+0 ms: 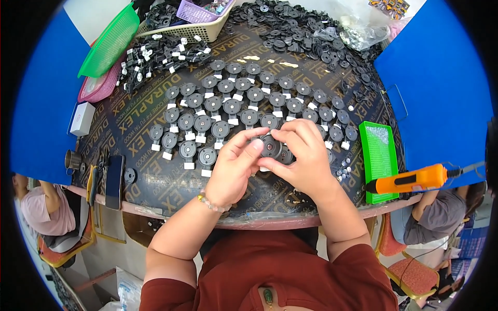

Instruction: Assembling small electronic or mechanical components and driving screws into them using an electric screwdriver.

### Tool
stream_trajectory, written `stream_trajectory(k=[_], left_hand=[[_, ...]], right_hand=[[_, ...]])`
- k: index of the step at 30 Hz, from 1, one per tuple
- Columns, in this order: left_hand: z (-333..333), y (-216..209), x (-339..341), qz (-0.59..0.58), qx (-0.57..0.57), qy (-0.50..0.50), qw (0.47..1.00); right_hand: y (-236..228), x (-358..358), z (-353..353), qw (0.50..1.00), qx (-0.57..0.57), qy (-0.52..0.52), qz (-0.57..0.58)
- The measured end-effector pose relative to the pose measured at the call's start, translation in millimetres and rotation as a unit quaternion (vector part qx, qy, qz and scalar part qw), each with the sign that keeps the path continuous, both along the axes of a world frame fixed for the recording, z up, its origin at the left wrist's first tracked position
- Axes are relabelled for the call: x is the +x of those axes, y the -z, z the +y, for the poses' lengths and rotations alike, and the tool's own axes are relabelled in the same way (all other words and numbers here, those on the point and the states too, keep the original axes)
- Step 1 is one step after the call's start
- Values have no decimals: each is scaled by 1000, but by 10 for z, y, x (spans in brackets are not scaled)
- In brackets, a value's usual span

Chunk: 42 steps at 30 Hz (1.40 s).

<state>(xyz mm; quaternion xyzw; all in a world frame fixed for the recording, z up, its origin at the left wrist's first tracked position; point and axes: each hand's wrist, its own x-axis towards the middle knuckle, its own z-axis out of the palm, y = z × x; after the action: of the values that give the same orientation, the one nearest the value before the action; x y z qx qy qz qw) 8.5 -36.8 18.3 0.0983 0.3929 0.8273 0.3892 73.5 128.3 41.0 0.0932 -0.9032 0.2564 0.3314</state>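
Near the middle of the table, my left hand (231, 165) and my right hand (305, 156) grip a round black plastic disc part (270, 147) between them. Fingers and thumbs pinch its rim from both sides. Rows of similar assembled parts, each a black disc with a white block at its end, such as this disc part (207, 156), lie around and beyond my hands. Another black disc (285, 155) shows partly behind the held one, by my right fingers. My hands cover some of the parts beneath them.
An orange electric screwdriver (410, 179) rests across a green tray (369, 155) at right. Small metal pieces (343, 170) lie nearby. Loose black parts (306, 33) are heaped at the back. A green basket (111, 39), a phone (114, 182) and a metal cup (73, 159) are at left.
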Motion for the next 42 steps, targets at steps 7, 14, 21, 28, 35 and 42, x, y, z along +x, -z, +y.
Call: stream_trajectory(k=[7,14,21,28,35,42], left_hand=[[-446,-163,-26,154,-140,-33,978],[-1733,-39,-446,248,-429,-142,857],[-1817,279,-751,295,-504,-128,802],[-1833,-111,-1600,464,-561,-190,659],[-1772,366,-3202,622,-639,-248,378],[-1594,334,-3197,718,-615,-241,217]], right_hand=[[-161,94,74,998,-47,-40,-28],[-165,129,280,991,-125,22,-32],[-251,112,267,992,-111,42,-45],[-234,429,406,983,-129,84,-96],[122,545,427,969,-182,118,-117],[180,901,808,953,-145,246,-104]])
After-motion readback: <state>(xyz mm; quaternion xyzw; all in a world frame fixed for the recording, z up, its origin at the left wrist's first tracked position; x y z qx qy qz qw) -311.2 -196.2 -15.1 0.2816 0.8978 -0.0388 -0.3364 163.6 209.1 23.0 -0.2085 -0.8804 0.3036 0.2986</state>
